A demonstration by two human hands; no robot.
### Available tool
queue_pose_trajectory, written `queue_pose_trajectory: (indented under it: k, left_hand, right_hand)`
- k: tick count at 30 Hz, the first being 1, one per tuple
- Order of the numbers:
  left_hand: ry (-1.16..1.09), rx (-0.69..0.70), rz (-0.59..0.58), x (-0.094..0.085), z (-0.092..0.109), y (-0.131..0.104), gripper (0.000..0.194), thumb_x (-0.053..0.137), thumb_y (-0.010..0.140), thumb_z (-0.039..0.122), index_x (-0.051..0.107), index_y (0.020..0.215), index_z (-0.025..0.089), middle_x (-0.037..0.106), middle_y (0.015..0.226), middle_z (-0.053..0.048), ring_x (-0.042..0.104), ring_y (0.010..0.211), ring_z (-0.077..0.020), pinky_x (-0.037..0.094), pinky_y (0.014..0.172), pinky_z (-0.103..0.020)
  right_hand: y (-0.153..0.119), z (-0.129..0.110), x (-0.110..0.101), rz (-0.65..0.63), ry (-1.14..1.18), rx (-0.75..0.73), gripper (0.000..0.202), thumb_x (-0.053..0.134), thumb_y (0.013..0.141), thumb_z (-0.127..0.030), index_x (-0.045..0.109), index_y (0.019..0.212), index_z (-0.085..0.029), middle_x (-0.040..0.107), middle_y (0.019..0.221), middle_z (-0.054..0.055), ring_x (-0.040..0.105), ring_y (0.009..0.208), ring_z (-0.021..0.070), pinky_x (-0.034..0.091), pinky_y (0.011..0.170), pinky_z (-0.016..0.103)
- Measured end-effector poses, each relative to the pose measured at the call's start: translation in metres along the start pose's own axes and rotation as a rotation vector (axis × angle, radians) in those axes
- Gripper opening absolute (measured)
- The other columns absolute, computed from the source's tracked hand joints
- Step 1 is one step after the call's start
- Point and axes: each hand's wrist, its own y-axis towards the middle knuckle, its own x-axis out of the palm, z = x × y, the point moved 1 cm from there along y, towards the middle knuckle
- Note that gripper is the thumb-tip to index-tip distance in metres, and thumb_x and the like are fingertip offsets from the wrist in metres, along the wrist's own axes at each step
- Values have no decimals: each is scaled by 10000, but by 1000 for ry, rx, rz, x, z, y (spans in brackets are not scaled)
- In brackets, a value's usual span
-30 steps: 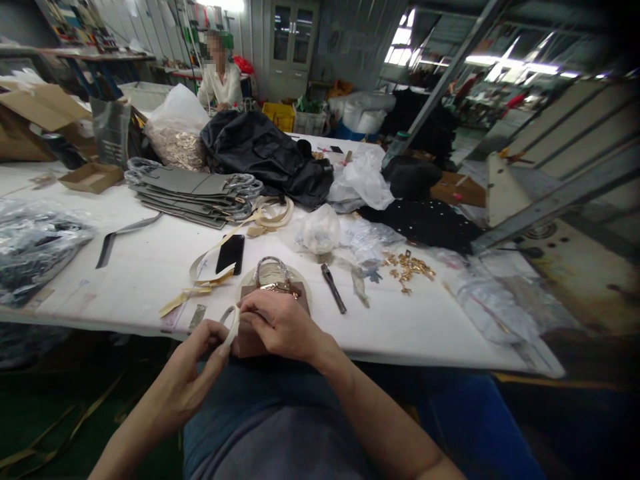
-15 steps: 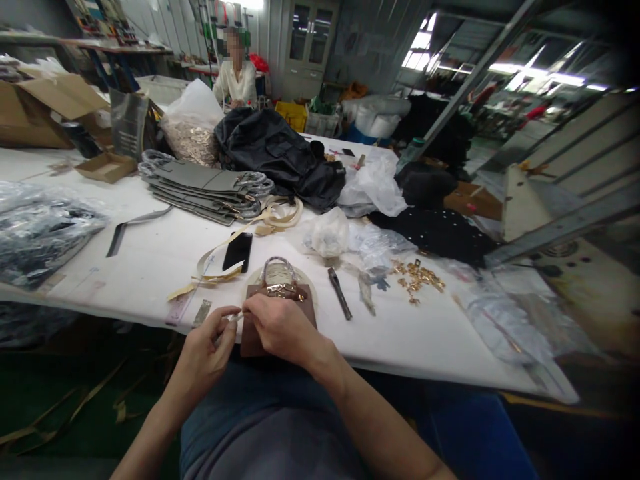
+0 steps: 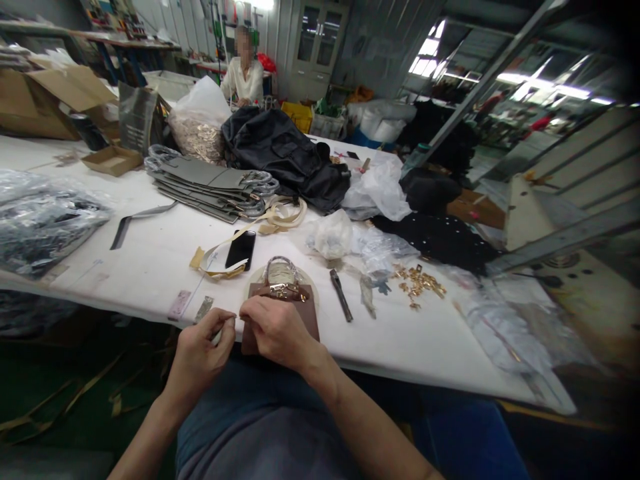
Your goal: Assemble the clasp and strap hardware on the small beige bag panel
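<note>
A small brown handbag (image 3: 307, 313) with gold hardware and a wrapped handle lies at the table's front edge. Over its left part is my right hand (image 3: 277, 330), its fingertips pinched together; what they hold is too small to make out. Just left of the bag, my left hand (image 3: 207, 340) is closed, with a small pale thing I cannot make out showing between its fingers. A narrow gap separates the two sets of fingertips. Beyond my hands lie a black phone (image 3: 241, 250) and a cream strip (image 3: 220, 272). A dark tool (image 3: 341, 297) lies right of the bag.
Grey bag pieces (image 3: 200, 183) are stacked behind the phone, near a black bag (image 3: 280, 150). Gold metal parts (image 3: 420, 285) and clear plastic bags (image 3: 330, 235) lie to the right. A person (image 3: 244, 77) sits beyond the white table (image 3: 145, 277).
My fingertips have moved slightly apart, with my left hand a little further left. The cream strip's end has shifted, now folded nearer the phone. The view has shifted slightly.
</note>
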Motion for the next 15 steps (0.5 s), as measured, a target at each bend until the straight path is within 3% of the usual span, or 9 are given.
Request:
queue_pose_trajectory:
  k: [3,7,11,15]
  left_hand:
    - [-3,28,51,2,5,0,162,679,1141,363,749,1107,221,760,909,-30,737,790,-204,539,724,-281]
    - [-76,10,62,4,8,0,183,697,1136,368,746,1073,203,752,889,-28,746,792,-200,547,715,-264]
    - [-177,-53,30,6,11,-1,229,683,1145,394,745,1056,192,760,881,-35,770,812,-213,561,704,-258]
    - [-41,58,73,5,13,0,154,724,1112,342,770,1078,198,774,896,-21,770,783,-189,569,723,-246]
  right_hand:
    - [-5,-9,5,103,38,1,223,533,1087,-82,630,1235,-217,775,1197,115,735,1128,268,606,996,378]
    - [-12,-15,11,204,50,7,237,493,1115,-96,647,1255,-211,767,1169,119,737,1138,273,626,979,386]
    - [-13,-18,12,212,42,49,214,483,1118,-103,651,1204,-205,747,1104,111,733,1057,272,623,897,384]
    - [-10,-23,12,198,43,39,197,507,1122,-123,653,1227,-203,756,1127,120,735,1064,276,629,902,392]
